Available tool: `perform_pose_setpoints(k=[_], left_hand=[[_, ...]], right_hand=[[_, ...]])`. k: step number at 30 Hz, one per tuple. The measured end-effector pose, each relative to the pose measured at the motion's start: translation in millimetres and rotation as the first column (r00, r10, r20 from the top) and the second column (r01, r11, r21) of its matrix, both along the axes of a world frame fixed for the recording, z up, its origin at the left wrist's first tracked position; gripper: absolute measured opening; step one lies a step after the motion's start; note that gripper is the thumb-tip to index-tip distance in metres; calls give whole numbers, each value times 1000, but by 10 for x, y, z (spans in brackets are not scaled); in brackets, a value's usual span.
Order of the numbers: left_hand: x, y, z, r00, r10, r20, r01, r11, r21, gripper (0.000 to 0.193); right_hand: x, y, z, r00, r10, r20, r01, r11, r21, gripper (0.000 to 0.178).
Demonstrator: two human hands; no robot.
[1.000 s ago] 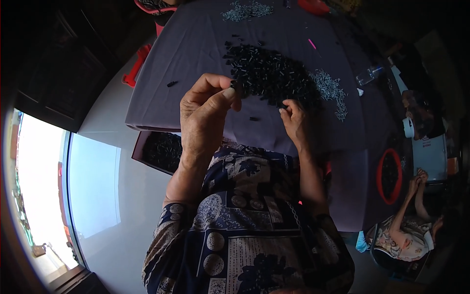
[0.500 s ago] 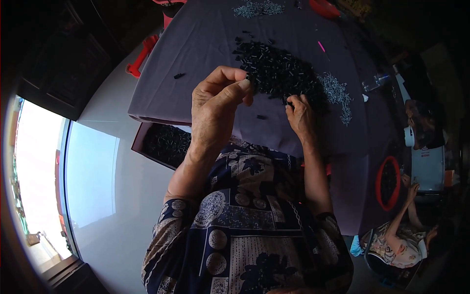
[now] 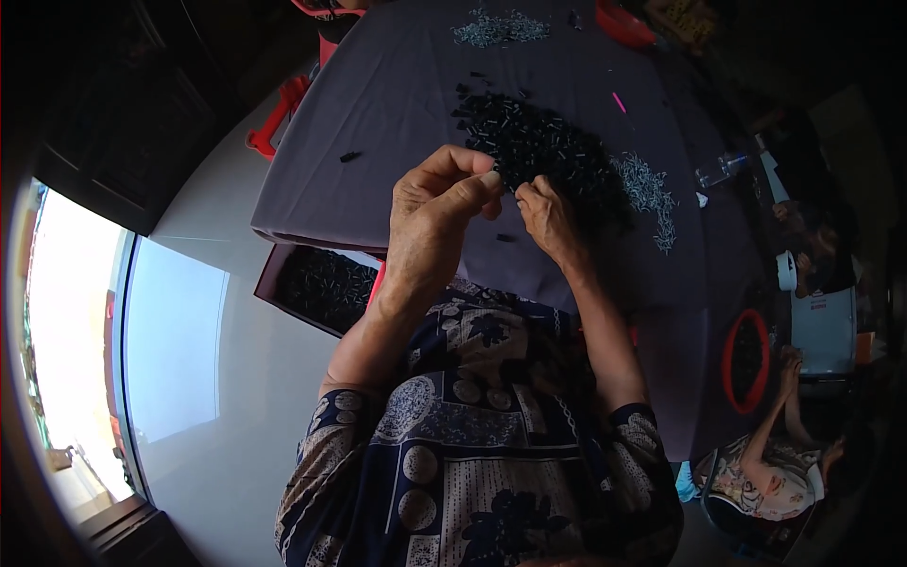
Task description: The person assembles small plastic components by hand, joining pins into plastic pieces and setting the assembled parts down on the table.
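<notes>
A heap of small black pieces (image 3: 557,142) lies on the dark cloth-covered table (image 3: 397,85). At the heap's near left edge, my left hand (image 3: 439,203) is closed in a pinch of thumb and forefinger; whatever sits between the tips is too small and dark to name. Just right of it, my right hand (image 3: 548,219) has its fingers drawn together at the heap's near edge, and they hide what they hold. A pile of small pale metal pins (image 3: 647,189) spreads to the right of the heap. One loose black piece (image 3: 506,237) lies below the hands.
An open box of black pieces (image 3: 326,283) stands below the table's left edge. Further pale pins (image 3: 501,28) and a red bowl (image 3: 625,24) are at the far side. A pink stick (image 3: 619,102) and a clear bottle (image 3: 723,170) lie right. Another person (image 3: 775,472) sits lower right.
My right hand has moved left from the heap's near side, up close to my left hand. The left hand has shifted slightly right and nearer, still pinching.
</notes>
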State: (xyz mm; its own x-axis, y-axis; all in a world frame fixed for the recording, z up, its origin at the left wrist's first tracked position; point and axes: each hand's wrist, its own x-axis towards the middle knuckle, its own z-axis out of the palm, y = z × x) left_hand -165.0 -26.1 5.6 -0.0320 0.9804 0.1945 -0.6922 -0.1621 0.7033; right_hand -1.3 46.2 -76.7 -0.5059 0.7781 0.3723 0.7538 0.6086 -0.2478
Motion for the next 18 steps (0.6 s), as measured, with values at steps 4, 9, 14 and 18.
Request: perform_pose_setpoints(k=[4,9,14,18], left_hand=[[119,-57,61,999,-34,-34,33,999,-35,7],[393,-136,56,992,-88,-88,84,995,-55,7],[826,-164,72,965,-229,-130,215,970,-111,5],[1134,-146,73,947,-292,-136,275,953,-127,5]], right_hand=[[159,-172,192,923,-26,-385,-36,988,-151,4],[404,-481,481,564,-181,-805,-256,889,-379,11],[780,-659,749,377,-103,-920,-410,873,-265,16],[1067,-684,896,272,-126,-954,-436,867,-239,13]])
